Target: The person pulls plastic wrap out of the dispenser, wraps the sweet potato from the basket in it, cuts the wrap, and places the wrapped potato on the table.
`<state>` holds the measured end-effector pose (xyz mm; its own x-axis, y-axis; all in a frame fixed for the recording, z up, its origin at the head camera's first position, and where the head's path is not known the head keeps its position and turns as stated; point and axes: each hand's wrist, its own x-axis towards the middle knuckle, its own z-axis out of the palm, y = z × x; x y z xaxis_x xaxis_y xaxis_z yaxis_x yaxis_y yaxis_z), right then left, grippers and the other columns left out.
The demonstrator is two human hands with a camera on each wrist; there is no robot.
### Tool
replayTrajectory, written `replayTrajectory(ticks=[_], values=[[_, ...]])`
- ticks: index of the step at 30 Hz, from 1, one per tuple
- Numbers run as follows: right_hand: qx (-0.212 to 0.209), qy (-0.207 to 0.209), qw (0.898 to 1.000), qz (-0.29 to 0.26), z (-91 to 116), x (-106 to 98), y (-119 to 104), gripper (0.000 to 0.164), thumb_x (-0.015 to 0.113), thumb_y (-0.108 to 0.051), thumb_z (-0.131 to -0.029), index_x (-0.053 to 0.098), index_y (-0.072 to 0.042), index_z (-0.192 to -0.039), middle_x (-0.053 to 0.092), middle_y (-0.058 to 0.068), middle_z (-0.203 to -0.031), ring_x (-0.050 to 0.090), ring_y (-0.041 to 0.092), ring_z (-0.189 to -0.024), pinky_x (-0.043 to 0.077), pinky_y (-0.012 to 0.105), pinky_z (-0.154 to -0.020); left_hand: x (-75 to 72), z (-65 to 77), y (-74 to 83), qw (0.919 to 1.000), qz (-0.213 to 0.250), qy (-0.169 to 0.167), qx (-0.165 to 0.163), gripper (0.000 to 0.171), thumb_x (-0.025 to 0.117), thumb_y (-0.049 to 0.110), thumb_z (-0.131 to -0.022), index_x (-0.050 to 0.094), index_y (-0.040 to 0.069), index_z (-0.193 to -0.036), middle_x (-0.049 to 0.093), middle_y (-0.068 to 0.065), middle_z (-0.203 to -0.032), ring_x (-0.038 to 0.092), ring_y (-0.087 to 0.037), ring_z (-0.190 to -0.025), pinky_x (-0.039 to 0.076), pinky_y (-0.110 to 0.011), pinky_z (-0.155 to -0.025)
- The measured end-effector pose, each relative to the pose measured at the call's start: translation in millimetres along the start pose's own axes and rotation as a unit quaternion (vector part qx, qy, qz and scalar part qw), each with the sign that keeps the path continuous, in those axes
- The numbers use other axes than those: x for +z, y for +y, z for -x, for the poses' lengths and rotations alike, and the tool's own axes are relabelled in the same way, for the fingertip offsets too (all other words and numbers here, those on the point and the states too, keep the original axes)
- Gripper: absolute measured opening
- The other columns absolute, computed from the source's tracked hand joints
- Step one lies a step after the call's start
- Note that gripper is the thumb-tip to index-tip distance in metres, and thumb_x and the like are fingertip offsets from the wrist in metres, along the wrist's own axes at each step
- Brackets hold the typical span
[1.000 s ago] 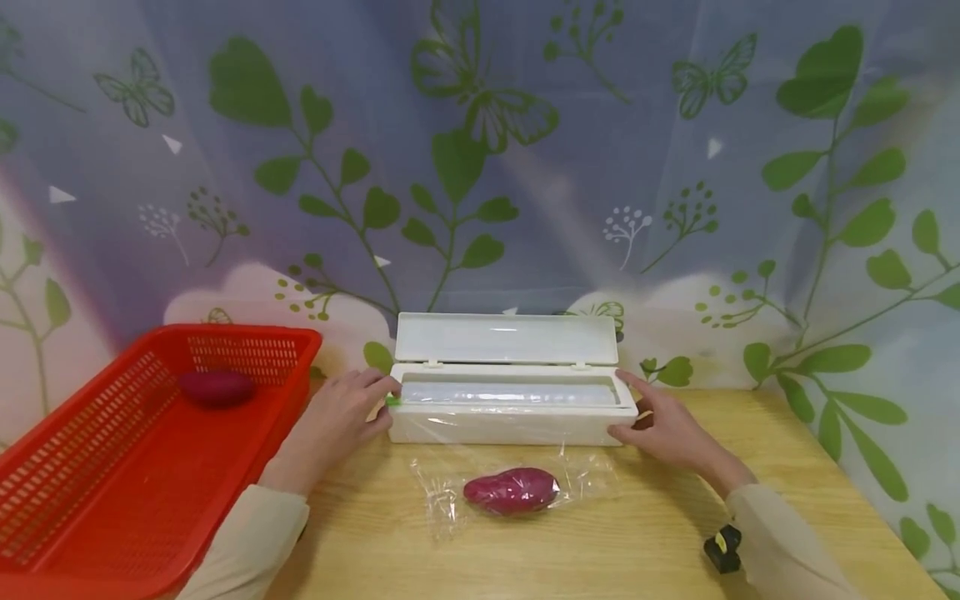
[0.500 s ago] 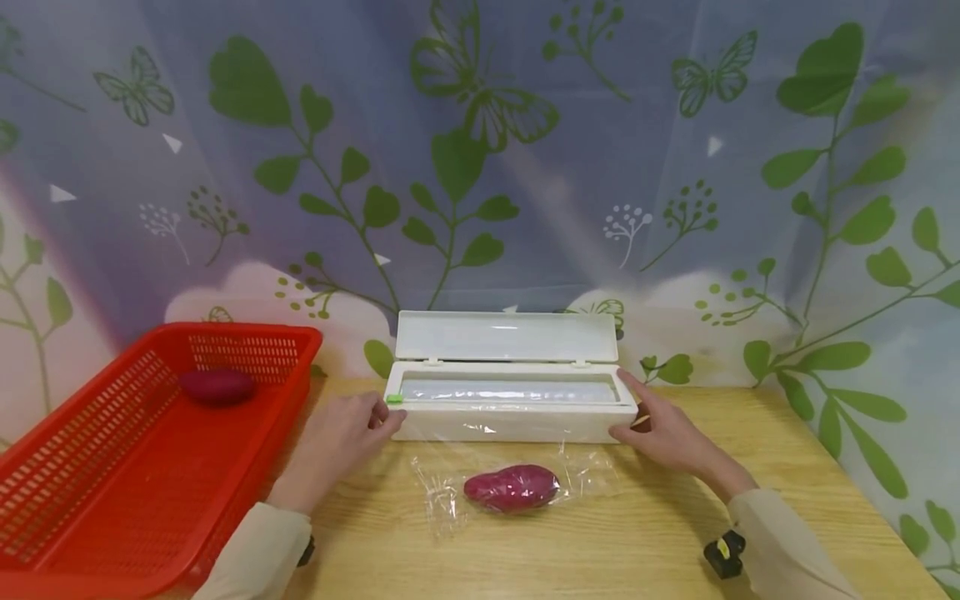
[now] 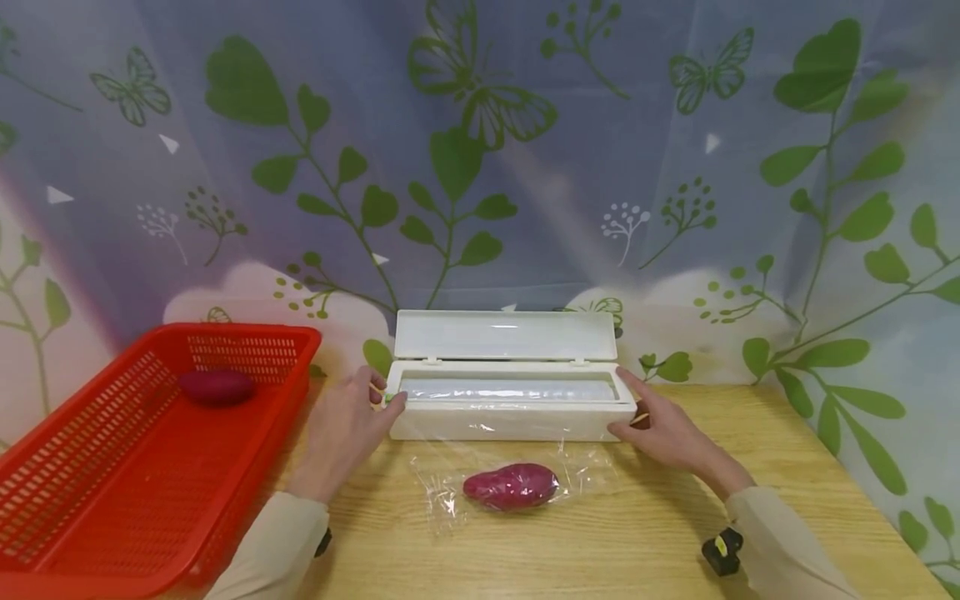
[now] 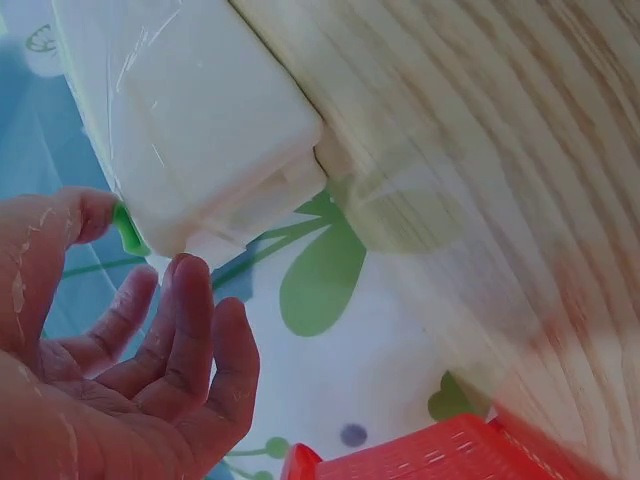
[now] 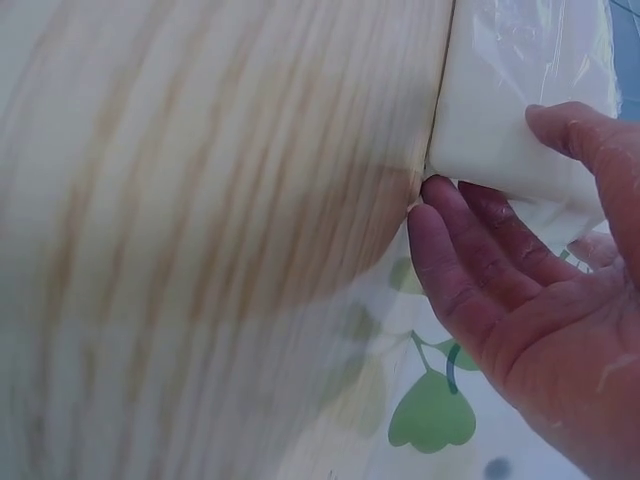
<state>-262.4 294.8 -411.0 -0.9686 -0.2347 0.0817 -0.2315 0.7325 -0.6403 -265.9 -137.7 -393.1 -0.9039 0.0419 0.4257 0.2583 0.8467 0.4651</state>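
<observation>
A white cling film dispenser (image 3: 510, 422) sits on the wooden table with its lid (image 3: 504, 335) raised; a film roll (image 3: 510, 390) lies inside. My left hand (image 3: 341, 429) is at its left end, thumb on the green slide cutter (image 4: 128, 230), other fingers curled by the end wall. With my right hand (image 3: 667, 429) I hold the right end, thumb on the front and fingers (image 5: 480, 235) at the end face. Clear film runs over the front edge. Just in front lies a purple sweet potato (image 3: 512, 487) under clear film (image 3: 442, 500).
To the left stands a red plastic basket (image 3: 135, 467) with another purple sweet potato (image 3: 217, 387) inside. A patterned curtain (image 3: 555, 183) hangs close behind the dispenser. Wooden tabletop (image 3: 585, 558) extends in front of and to the right of it.
My left hand first drew back from the dispenser's left end, then shifted slightly forward and right, its thumb coming over the green slide cutter. The right hand holds its place.
</observation>
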Motion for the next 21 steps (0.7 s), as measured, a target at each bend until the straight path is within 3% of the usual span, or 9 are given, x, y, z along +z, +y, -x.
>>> replayTrajectory(ticks=[4, 10, 16, 21], values=[[0.005, 0.003, 1.000, 0.008, 2.3, 0.2, -6.1, 0.090, 0.071, -0.027, -0.095, 0.017, -0.005, -0.163, 0.067, 0.014, -0.096, 0.070, 0.022, -0.091, 0.057, 0.034, -0.078, 1.6, -0.3, 0.7, 1.0000, -0.004, -0.005, -0.005, 0.031, 0.070, 0.036, -0.093, 0.068, 0.006, -0.100, 0.075, -0.009, -0.091, 0.065, -0.023, -0.074, 0.052, -0.034, -0.066], [0.035, -0.005, 0.999, 0.018, 6.7, 3.2, -21.8, 0.093, 0.066, -0.043, -0.098, 0.012, -0.007, -0.164, 0.059, 0.029, -0.131, 0.069, 0.029, -0.102, 0.058, 0.039, -0.080, 1.1, 2.1, 2.0, 0.9997, -0.002, -0.007, -0.023, 0.036, 0.069, 0.038, -0.094, 0.067, 0.004, -0.106, 0.074, -0.011, -0.094, 0.066, -0.026, -0.078, 0.053, -0.038, -0.068], [0.083, 0.027, 0.996, 0.008, 10.0, 9.1, -34.1, 0.088, 0.065, -0.045, -0.098, 0.021, -0.004, -0.162, 0.060, 0.027, -0.123, 0.066, 0.023, -0.089, 0.052, 0.032, -0.067, 0.7, 12.0, 7.6, 0.9969, -0.003, -0.030, -0.073, 0.054, 0.070, 0.046, -0.093, 0.053, 0.005, -0.124, 0.076, -0.009, -0.091, 0.065, -0.022, -0.070, 0.048, -0.033, -0.062], [0.112, 0.057, 0.991, -0.045, 13.5, 14.0, -40.3, 0.089, 0.072, -0.039, -0.095, 0.024, -0.004, -0.160, 0.055, 0.030, -0.119, 0.071, 0.018, -0.071, 0.054, 0.032, -0.063, 3.8, 18.1, 14.7, 0.9928, 0.045, -0.041, -0.103, 0.050, 0.071, 0.029, -0.093, 0.048, 0.006, -0.131, 0.079, -0.009, -0.095, 0.059, -0.015, -0.059, 0.041, -0.028, -0.054]])
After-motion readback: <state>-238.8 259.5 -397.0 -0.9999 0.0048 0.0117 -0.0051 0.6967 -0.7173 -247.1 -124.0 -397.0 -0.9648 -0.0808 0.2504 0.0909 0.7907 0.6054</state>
